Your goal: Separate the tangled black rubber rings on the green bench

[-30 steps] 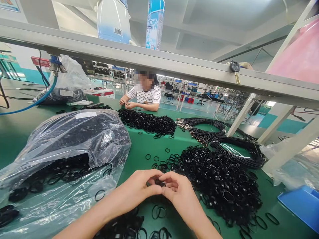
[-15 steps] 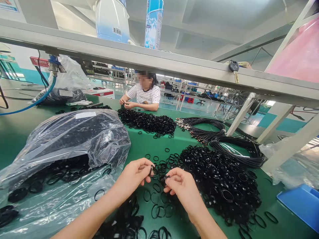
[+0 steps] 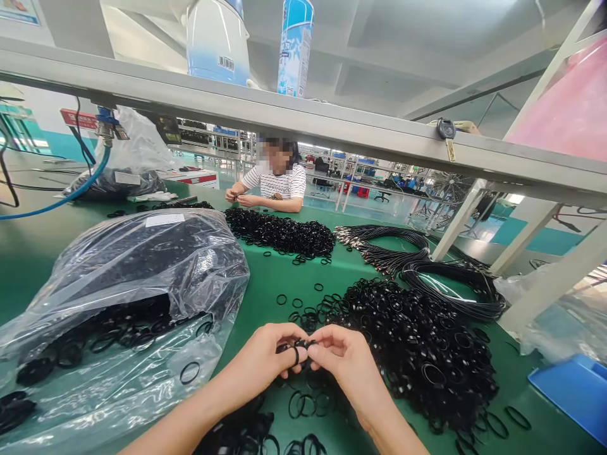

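Observation:
My left hand (image 3: 265,357) is closed with its fingertips pinched on black rings (image 3: 297,355), one of which loops over the thumb. Against it, fingertip to fingertip, my right hand (image 3: 344,354) is also closed, pinching a small black ring whose outline is mostly covered by the fingers. Both hands are just above the green table (image 3: 265,278). A large heap of black rings (image 3: 422,347) lies right of my right hand. Loose rings (image 3: 302,404) are scattered below the hands, and a darker pile (image 3: 237,423) lies partly under my left forearm.
To the left lies a clear plastic bag (image 3: 156,265) full of black rings. Further back are another ring pile (image 3: 279,232), coiled black cables (image 3: 393,243) and a person (image 3: 277,183) handling something small. A blue tray (image 3: 573,392) sits right; a shelf beam (image 3: 284,110) crosses above.
My hands have come together, the left moving right and slightly down, so the fingertips now meet. A black ring now shows around my left thumb.

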Demonstrator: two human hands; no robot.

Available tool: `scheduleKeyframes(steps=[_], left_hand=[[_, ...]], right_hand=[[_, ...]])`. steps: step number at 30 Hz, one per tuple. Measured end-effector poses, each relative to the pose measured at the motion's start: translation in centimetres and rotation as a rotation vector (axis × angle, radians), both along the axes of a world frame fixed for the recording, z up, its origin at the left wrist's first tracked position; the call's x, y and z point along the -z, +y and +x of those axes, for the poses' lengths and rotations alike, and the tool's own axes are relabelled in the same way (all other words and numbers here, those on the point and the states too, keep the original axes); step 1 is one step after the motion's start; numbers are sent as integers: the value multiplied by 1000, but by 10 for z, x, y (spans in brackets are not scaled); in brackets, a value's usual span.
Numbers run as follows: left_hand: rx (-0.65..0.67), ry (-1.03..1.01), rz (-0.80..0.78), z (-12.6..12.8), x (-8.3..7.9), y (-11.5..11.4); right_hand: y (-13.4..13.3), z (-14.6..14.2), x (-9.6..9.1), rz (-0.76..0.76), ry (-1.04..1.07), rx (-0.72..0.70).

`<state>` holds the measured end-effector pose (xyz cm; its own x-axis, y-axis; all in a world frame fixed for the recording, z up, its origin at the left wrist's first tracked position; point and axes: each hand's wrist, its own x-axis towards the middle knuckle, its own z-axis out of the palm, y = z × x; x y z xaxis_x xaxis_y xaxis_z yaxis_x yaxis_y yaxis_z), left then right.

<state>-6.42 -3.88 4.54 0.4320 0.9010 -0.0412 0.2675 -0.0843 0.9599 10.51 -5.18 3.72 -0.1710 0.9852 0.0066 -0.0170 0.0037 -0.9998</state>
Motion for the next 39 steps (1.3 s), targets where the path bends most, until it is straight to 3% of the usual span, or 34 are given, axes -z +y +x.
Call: scheduleKeyframes(steps=[10, 16, 22, 30, 35, 39], left_hand=[[-197, -139, -122, -1, -1, 7], [-192, -111, -153, -2, -2, 6], [-184, -93, -96, -5, 3, 9], [-86, -58, -71, 2, 5, 6], [-172, -96, -77, -3, 7, 12], [-185, -104, -94, -3, -1, 8]], right_hand=[[2, 1, 3, 8, -4, 61], [3, 4, 1, 32, -33, 100], [4, 4, 2, -57, 118, 80], [2, 3, 2, -18, 74, 72], [5, 6, 2, 15, 25, 113], [5, 6, 2, 23, 73, 87]])
